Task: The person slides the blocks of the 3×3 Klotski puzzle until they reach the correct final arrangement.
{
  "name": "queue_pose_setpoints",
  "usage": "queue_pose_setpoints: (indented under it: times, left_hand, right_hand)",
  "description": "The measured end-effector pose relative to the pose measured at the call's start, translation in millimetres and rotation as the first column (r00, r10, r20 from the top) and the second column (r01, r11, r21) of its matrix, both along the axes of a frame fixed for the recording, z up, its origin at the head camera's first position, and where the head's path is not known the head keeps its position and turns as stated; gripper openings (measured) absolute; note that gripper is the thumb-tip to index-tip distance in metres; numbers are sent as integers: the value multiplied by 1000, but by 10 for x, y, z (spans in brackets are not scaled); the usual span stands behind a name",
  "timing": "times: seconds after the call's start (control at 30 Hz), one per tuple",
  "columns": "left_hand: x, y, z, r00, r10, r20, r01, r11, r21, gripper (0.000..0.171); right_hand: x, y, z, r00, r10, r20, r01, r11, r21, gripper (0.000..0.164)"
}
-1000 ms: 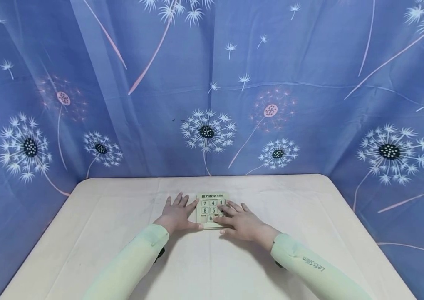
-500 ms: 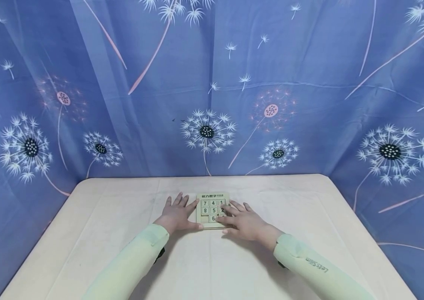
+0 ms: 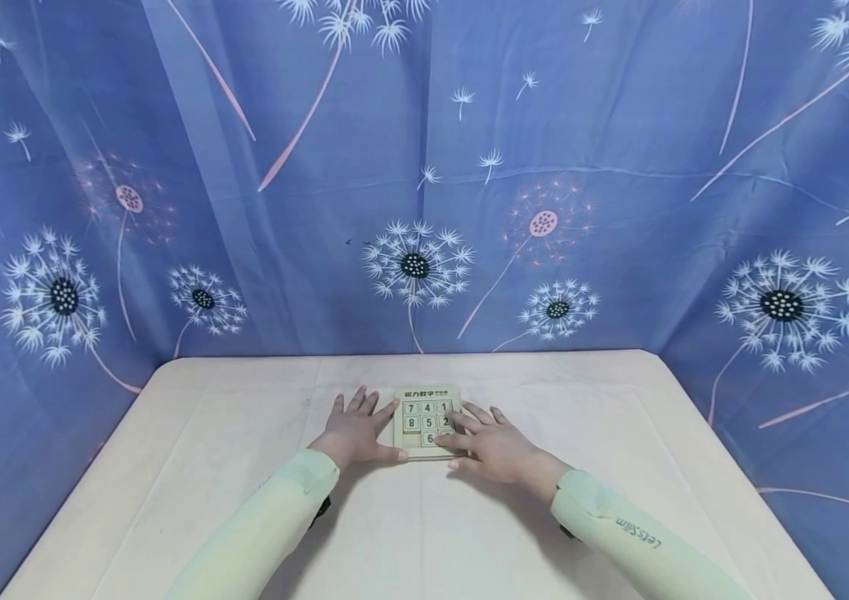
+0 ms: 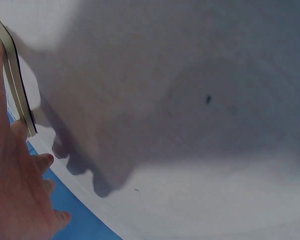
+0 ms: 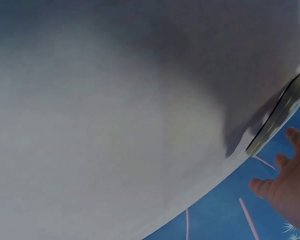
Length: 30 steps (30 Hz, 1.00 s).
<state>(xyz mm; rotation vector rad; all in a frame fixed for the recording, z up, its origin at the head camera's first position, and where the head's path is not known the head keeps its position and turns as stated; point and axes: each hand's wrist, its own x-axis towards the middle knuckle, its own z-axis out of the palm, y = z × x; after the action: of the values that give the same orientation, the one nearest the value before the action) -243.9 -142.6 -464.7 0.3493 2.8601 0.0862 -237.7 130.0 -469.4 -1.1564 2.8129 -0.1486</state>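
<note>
A pale green sliding number puzzle (image 3: 426, 393) lies flat on the table, a printed title along its far edge. Tiles 7, 4, 1, 8, 5 and 2 show in its upper rows. The 6 tile (image 3: 429, 438) sits mid bottom row, with a bare slot (image 3: 412, 440) to its left. My left hand (image 3: 352, 435) touches the frame's left side with thumb and index finger, fingers spread. My right hand (image 3: 495, 447) reaches over the right side, a fingertip at the bottom row, covering the tile there. Both wrist views show the puzzle's edge (image 4: 17, 75) beside fingers.
A cream cloth covers the table (image 3: 207, 483), whose far edge meets a blue curtain (image 3: 319, 250) printed with dandelions. Curtain also hangs on the left and right. In the left wrist view a small dark speck (image 4: 208, 99) marks the cloth.
The 6 tile has slid right along the bottom row, widening the slot at the lower left. My right hand has shifted slightly right with it. The left hand has stayed put.
</note>
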Motion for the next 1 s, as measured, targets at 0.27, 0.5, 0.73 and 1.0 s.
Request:
queue_pose_setpoints:
  times: [0.27,0.5,0.73,1.0]
  left_hand:
    - [1,7,-11,1000,4,5,-4,1000,-7,97]
    - [0,-10,-16,1000,5,0,-5,1000,14,97]
    - [-4,-17,-18,1000,-2,7,2,1000,19,97]
    - [1,-19,-3,1000,-12,6,12,1000,15,97]
  right_hand:
    - [-6,11,-33,1000,-3,7,3,1000,3,51]
    - [12,23,-28,1000,10,2,-10,1000,-5,51]
    - [-3,-9,15,1000,-4,14,4,1000,0,54]
    - [-36,-61,82,998,-55,32,56,997,-44,55]
